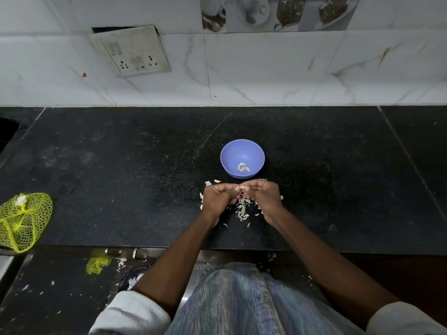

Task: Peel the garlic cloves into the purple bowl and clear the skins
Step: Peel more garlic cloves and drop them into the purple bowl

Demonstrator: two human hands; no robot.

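My left hand (217, 195) and right hand (262, 195) pinch one garlic clove (243, 188) between fingertips; I should strip skin downward onto the skins (243, 209) beneath, then drop it into the bowl (242, 151) just beyond.

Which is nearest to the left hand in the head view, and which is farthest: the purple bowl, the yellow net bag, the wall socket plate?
Measured from the left hand:
1. Purple bowl, just beyond the hands, slightly to the right.
2. Yellow net bag, far left, at the front edge of the black counter.
3. Wall socket plate, up on the tiled wall, behind and left.
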